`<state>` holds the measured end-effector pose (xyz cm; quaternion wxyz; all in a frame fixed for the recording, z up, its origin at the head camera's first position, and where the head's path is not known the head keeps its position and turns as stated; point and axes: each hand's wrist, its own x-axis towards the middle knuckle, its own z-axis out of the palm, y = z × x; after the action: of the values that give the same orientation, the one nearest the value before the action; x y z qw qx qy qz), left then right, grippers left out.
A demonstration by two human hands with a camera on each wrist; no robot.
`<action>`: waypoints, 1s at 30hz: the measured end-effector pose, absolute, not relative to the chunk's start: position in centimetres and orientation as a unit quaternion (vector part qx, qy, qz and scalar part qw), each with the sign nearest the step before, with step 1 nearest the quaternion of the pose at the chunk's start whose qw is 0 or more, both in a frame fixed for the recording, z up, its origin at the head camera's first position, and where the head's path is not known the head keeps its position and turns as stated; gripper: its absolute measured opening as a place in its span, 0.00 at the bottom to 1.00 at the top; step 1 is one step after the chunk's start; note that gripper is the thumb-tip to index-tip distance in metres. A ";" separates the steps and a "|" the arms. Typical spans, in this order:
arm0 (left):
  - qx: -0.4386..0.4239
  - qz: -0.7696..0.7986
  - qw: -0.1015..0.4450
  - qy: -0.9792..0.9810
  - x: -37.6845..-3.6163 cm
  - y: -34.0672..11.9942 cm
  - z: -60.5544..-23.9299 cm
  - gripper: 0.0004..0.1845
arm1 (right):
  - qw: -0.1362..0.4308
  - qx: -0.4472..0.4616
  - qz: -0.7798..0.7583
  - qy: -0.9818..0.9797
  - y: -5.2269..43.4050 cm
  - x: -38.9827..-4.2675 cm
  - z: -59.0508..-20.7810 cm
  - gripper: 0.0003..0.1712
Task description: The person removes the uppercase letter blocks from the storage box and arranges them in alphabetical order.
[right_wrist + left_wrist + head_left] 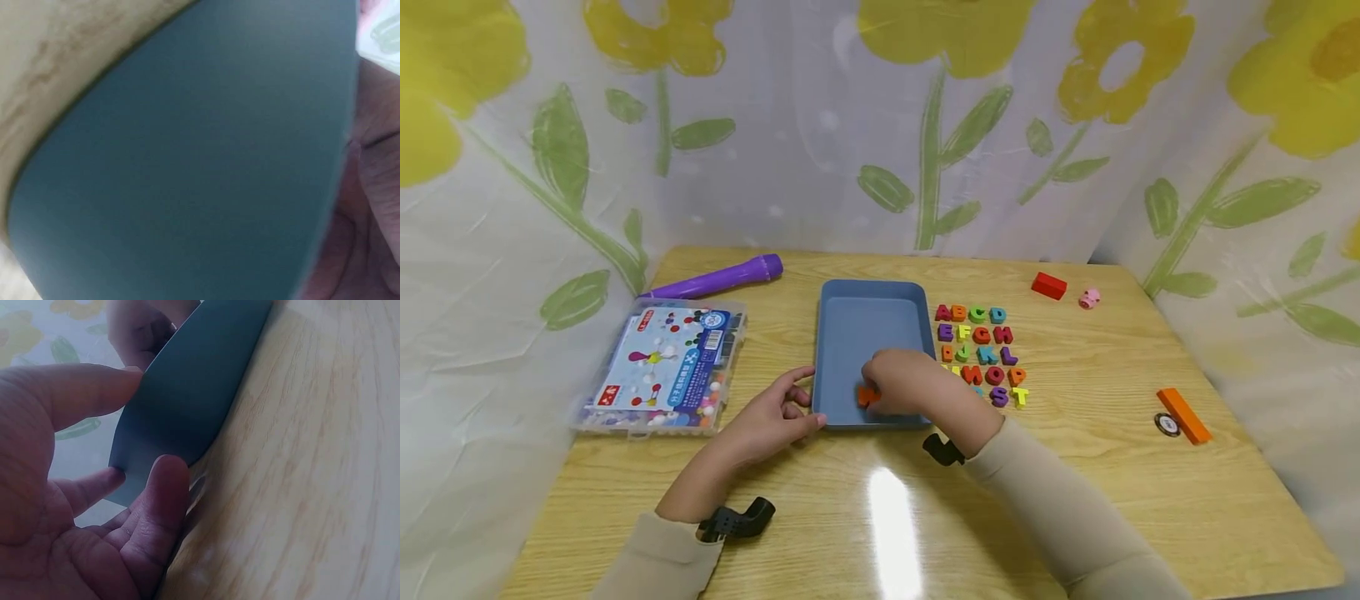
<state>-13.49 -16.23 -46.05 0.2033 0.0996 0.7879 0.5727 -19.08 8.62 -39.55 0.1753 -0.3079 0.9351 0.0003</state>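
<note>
A blue-grey tray [872,325] lies in the middle of the table. My left hand [778,417] rests at its near left corner, thumb and fingertips against the rim and outer wall; the left wrist view shows this hand [81,475] close beside the tray's wall [187,381]. Over the near right part of the tray, my right hand [898,379] pinches an orange letter block [867,396], whose letter is partly hidden by the fingers. In the right wrist view the tray wall [187,156] covers most of the hand [375,187].
Rows of coloured letter blocks [981,335] stand right of the tray. A molecule-model box [662,367] and a purple microphone-shaped object [718,277] lie left. Farther right are a red block [1048,286], a pink pig figure [1089,297], an orange bar [1184,416] and a round chip [1167,424].
</note>
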 end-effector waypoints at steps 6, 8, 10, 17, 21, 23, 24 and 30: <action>0.104 0.572 0.202 0.788 -13.4 -15.9 -45.6 0.47 | 0.161 -0.311 -0.007 0.937 9.0 -18.8 -39.5 0.09; 0.102 0.571 0.204 0.789 -13.3 -15.9 -45.5 0.47 | 0.161 -0.308 -0.033 0.937 9.5 -18.8 -39.1 0.08; 0.101 0.568 0.205 0.791 -13.3 -15.9 -45.4 0.47 | 0.153 -0.303 -0.066 0.938 10.5 -18.8 -38.5 0.09; 0.091 0.559 0.208 0.798 -13.3 -16.1 -45.6 0.48 | 0.098 -0.235 -0.150 0.955 17.2 -17.8 -35.3 0.15; 0.089 0.552 0.208 0.802 -13.4 -16.2 -45.7 0.48 | 0.085 -0.183 -0.162 0.966 21.6 -16.5 -35.8 0.14; 0.089 0.550 0.207 0.804 -13.5 -16.2 -45.8 0.48 | 0.088 -0.167 -0.160 0.969 23.5 -15.8 -36.5 0.13; 0.089 0.549 0.207 0.805 -13.6 -16.2 -45.8 0.48 | 0.094 -0.158 -0.156 0.971 24.2 -15.4 -36.9 0.13; 0.089 0.545 0.211 0.806 -13.7 -16.0 -45.9 0.48 | 0.142 -0.114 -0.136 0.974 27.0 -13.3 -39.7 0.13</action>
<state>-13.73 -16.02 -45.89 0.2114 0.0887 0.8063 0.5453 -13.30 27.03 -39.70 0.1420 -0.1135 0.9738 -0.1363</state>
